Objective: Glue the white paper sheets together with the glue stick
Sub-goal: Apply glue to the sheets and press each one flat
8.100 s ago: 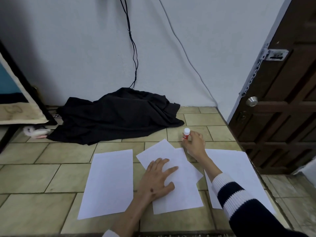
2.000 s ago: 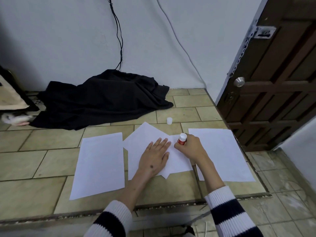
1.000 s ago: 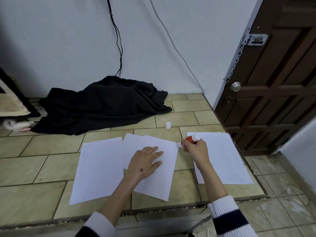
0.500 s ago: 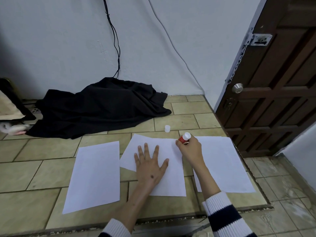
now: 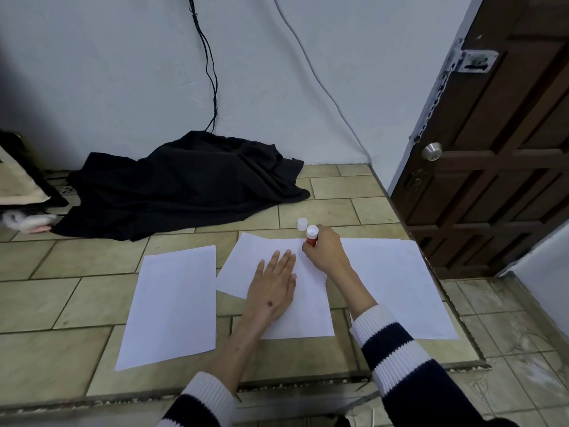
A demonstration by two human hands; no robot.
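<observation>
The left hand (image 5: pixel 272 288) lies flat, fingers straight, pinning the middle sheets (image 5: pixel 304 306) to the floor. The right hand (image 5: pixel 326 252) grips the glue stick (image 5: pixel 311 236) upright at the sheets' far edge, its cap (image 5: pixel 302 224) just beyond. This looks like the gluing step; next, likely stroke along that edge, then press.

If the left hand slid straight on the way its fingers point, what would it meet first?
Probably only bare paper: the left hand lies flat on the middle sheets, fingers pointing at their far edge. The glue stick and loose cap lie slightly right of that line.
</observation>
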